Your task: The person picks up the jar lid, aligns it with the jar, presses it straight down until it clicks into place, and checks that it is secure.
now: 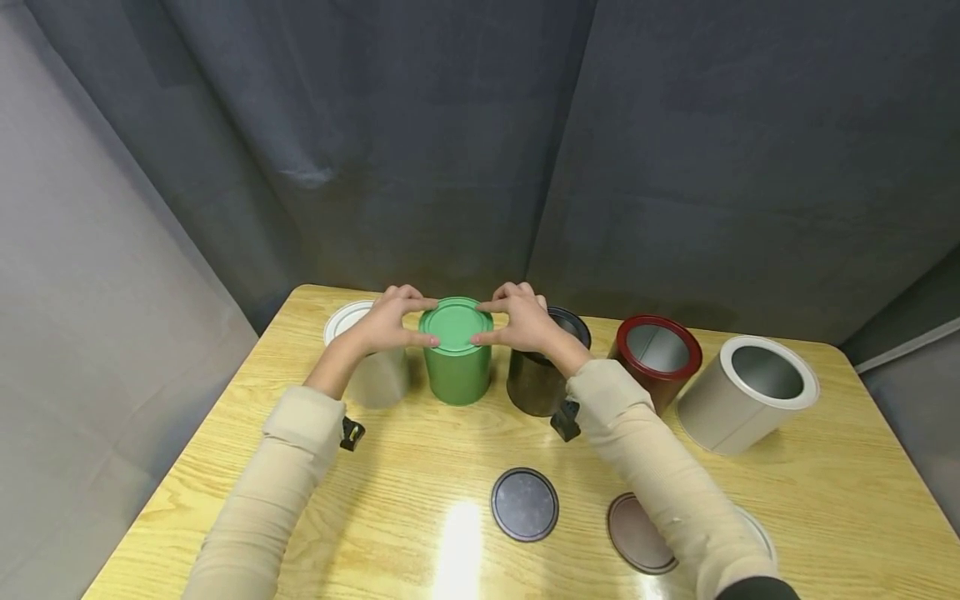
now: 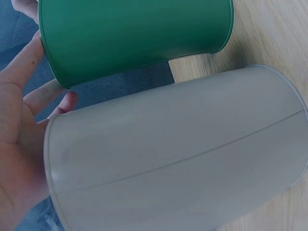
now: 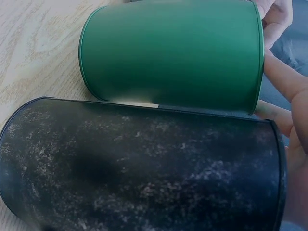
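Observation:
A green can stands upright near the table's back edge, its green lid lying flat on top. My left hand reaches over the white-lidded can and touches the lid's left side with straight thumb and index finger. On the opposite side my right hand touches the lid the same way, thumb in front, index finger behind. In the left wrist view, the pale can lies in front of part of the left hand. A mottled black can hides part of my right palm in the right wrist view.
Right of the black can stand an open dark red can and an open off-white can. A dark round lid, a brown lid and a pale lid lie nearer, the last two partly behind the right sleeve. Dark curtain hangs behind.

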Tool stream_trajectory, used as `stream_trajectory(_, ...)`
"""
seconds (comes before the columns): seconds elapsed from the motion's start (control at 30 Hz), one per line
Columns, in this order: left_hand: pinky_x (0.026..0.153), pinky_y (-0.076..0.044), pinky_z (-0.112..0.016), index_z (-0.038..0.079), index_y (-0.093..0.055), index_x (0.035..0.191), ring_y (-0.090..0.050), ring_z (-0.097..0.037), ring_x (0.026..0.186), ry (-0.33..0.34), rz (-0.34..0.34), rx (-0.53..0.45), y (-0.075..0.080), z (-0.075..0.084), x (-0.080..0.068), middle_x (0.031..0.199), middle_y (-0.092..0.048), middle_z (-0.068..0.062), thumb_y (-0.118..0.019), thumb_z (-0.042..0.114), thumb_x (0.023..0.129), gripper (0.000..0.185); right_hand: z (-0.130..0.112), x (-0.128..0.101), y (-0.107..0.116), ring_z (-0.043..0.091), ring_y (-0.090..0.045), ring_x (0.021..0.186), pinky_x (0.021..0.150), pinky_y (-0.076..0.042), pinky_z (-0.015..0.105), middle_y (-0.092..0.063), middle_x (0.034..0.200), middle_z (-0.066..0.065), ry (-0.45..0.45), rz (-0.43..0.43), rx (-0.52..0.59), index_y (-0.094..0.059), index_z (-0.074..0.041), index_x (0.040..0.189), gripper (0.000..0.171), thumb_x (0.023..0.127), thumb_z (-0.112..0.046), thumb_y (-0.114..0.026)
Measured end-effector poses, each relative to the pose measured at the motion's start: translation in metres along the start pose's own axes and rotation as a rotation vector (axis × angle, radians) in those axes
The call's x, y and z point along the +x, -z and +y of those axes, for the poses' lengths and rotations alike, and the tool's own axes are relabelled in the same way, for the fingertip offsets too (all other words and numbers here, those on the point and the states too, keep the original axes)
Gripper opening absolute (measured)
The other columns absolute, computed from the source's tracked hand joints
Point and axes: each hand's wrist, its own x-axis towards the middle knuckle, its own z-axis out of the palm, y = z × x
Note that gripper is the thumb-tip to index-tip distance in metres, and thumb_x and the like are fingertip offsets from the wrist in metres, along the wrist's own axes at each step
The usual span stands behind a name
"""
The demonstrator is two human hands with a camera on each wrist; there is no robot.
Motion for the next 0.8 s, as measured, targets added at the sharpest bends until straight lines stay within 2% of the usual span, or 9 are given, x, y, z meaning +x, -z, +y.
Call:
stream_trajectory(0.37, 0.088, -0.032, -0.047, 0.006, -0.054, 0.127, -0.035, -0.028, 0.107, -0.01, 0.01, 0.0, 0.0027, 0.0014, 0.0023, 0.119, -0.045, -0.014, -0.074, 0.035, 0.074, 0.063, 0.0003, -0.0001, 0.0016, 0.027, -0.036, 0.1, 0.079, -0.026, 0.044, -0.046, 0.114, 0.01, 0.023, 0.047, -0.008, -0.06, -0.012, 0.122, 0.058, 0.076, -0.044, -0.071)
stream_trajectory(0.8, 0.089, -0.03, -0.046, 0.005, -0.055, 0.125, -0.036, -0.028, 0.107, 0.009, -0.005, 0.008, 0.0021, 0.0025, 0.0031, 0.119, -0.047, -0.014, -0.075, 0.036, 0.073, 0.063, -0.0027, 0.0018, 0.0026, 0.026, -0.035, 0.104, 0.082, -0.024, 0.043, -0.046, 0.115, 0.009, -0.027, -0.007, -0.023, -0.059, -0.012, 0.123, 0.059, 0.076, -0.045, -0.07)
